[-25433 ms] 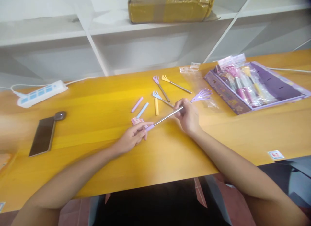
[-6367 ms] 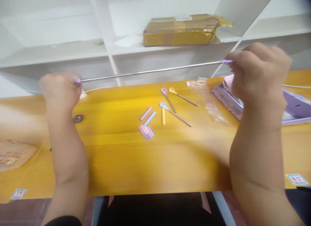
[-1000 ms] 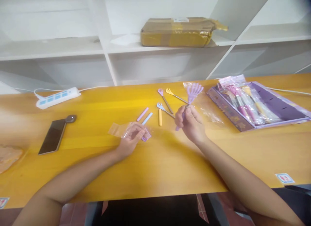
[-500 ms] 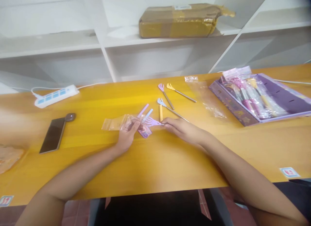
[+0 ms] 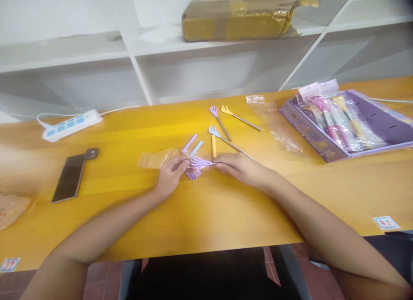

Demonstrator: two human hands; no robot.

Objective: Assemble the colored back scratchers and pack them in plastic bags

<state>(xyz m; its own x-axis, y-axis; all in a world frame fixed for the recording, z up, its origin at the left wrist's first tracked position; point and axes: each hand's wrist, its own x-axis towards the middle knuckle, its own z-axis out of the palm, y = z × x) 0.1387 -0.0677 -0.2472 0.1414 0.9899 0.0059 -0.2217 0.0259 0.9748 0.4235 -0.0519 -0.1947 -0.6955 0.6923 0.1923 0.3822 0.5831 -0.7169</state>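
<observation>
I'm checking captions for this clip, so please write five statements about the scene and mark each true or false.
1. The left hand holds a clear plastic bag. True.
2. The right hand grips a purple-headed rake. True.
3. The rakes lying on the table all have purple heads. False: there is a yellow head, a blue head and one lilac head.
4. The open purple tray holds wrapped items. True.
5. The power strip is on a shelf. False: the power strip lies on the table.
</observation>
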